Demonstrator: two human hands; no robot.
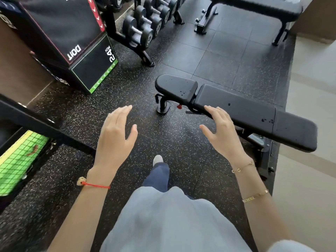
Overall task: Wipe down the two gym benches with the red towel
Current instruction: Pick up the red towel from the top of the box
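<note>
A: What is held?
B: Nothing; the left hand (116, 132) and right hand (221, 130) are spread, no grip closed. No red towel is seen.
A: And the benches?
B: The near black padded adjustable bench (236, 110) is spotted; the far black flat bench (258, 6) stands beyond. The towel should be fetched first.

left hand (116, 135) empty, fingers straight | right hand (221, 131) same | near bench (236, 108) | far bench (263, 6)

Dumbbells (143, 28) are racked up top, next to a black plyo box (72, 42). Speckled rubber flooring (209, 57) is laid underneath.
</note>
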